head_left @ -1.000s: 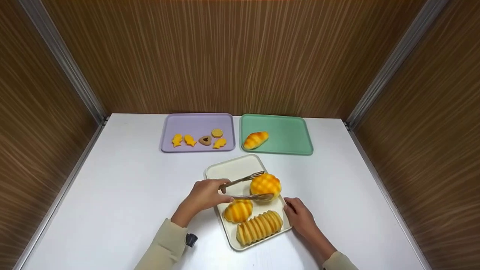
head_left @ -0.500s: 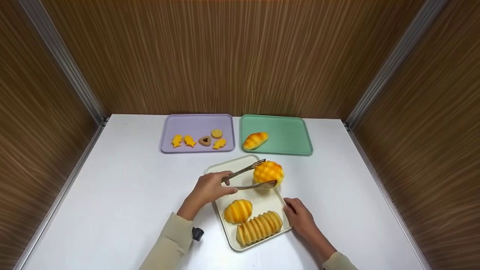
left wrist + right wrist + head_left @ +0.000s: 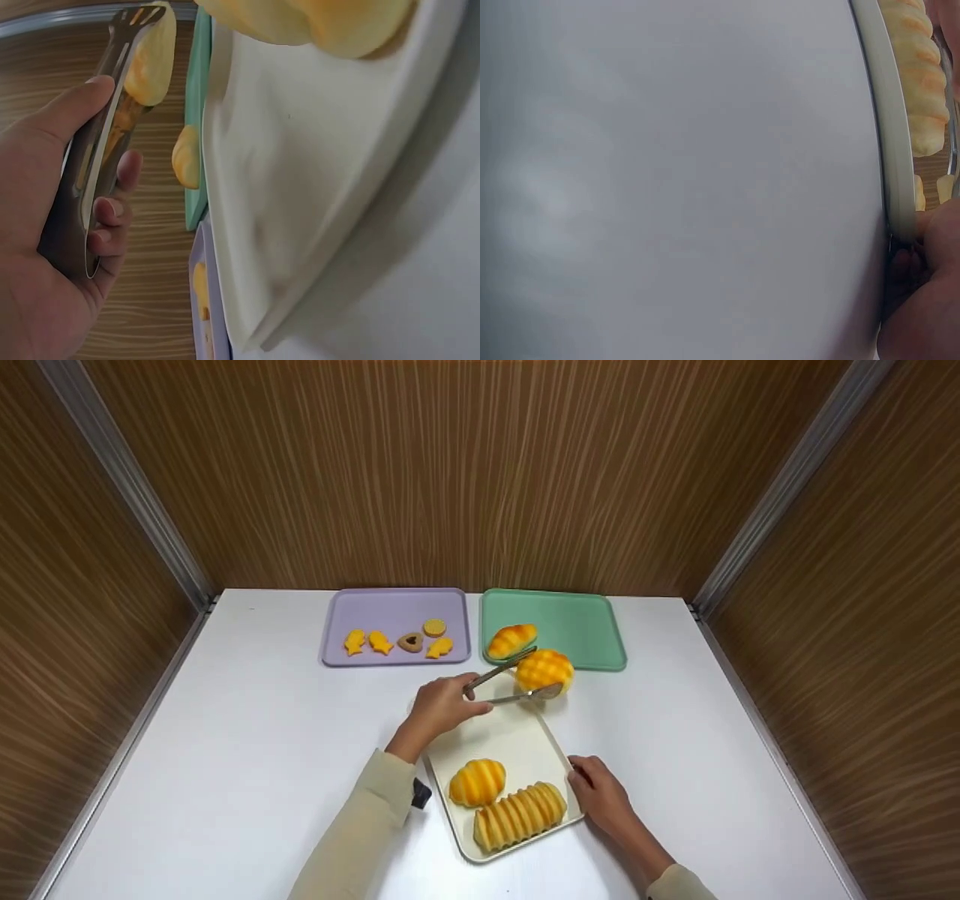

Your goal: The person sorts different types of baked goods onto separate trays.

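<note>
My left hand point(image 3: 441, 706) holds metal tongs point(image 3: 67, 229), thumb on one arm and fingers on the other. Between the tongs' ends is a round bun with a crisscross top point(image 3: 546, 669), raised over the far end of a cream tray point(image 3: 517, 735); in the head view it overlaps the front edge of the green tray point(image 3: 581, 634). My right hand point(image 3: 604, 795) grips the cream tray's right edge, fingers partly hidden under the rim. On that tray lie a small striped roll point(image 3: 478, 783) and a long ridged loaf point(image 3: 519, 816).
A croissant-like roll point(image 3: 512, 641) lies at the green tray's left side. Beside it stands a purple tray point(image 3: 397, 607) with fish-shaped pieces point(image 3: 380, 643), a heart-shaped cookie point(image 3: 410, 642) and a round cookie point(image 3: 434, 628). Wood-grain walls point(image 3: 450, 472) enclose the white table point(image 3: 247, 735).
My left hand has moved away from me and slightly right, carrying the crisscross bun in the tongs from above the cream tray's middle to the green tray's front edge. My right hand stays put.
</note>
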Demonstrator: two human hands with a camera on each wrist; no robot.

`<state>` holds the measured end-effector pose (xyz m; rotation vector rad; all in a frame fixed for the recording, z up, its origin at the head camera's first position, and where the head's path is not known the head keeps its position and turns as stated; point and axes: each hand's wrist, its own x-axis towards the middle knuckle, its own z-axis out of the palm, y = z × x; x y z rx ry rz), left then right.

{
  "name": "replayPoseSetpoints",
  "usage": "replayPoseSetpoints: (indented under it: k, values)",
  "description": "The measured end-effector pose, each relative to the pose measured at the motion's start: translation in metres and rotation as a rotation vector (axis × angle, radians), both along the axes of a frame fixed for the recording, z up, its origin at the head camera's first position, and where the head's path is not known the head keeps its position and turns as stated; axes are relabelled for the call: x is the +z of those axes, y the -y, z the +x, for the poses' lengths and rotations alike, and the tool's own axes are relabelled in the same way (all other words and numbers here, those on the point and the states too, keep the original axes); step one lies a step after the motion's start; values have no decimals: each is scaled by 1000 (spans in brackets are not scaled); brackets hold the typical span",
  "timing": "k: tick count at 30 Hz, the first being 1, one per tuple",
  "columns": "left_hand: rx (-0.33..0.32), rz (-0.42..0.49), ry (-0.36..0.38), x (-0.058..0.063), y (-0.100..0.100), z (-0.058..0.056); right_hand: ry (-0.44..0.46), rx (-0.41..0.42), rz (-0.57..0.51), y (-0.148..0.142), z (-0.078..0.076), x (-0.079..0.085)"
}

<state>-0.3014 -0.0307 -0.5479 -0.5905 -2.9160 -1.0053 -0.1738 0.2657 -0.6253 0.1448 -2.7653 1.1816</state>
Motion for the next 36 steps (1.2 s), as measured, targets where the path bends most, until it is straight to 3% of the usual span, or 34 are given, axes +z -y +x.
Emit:
replayPoseSetpoints:
  k: [9,17,27,36]
  values:
    - [36,-23,-32,-2,-31,-30,22,-2,-4,1,-1,1]
    - [48,-71,-19,-4,-48,-50,68,8,-35,1,-2,4]
    - [74,-41,-4,-13,-68,-66,94,-9,-47,-2,-1,4]
    - [74,-89,35,-4,-81,-75,88,-13,-55,-1,-1,2]
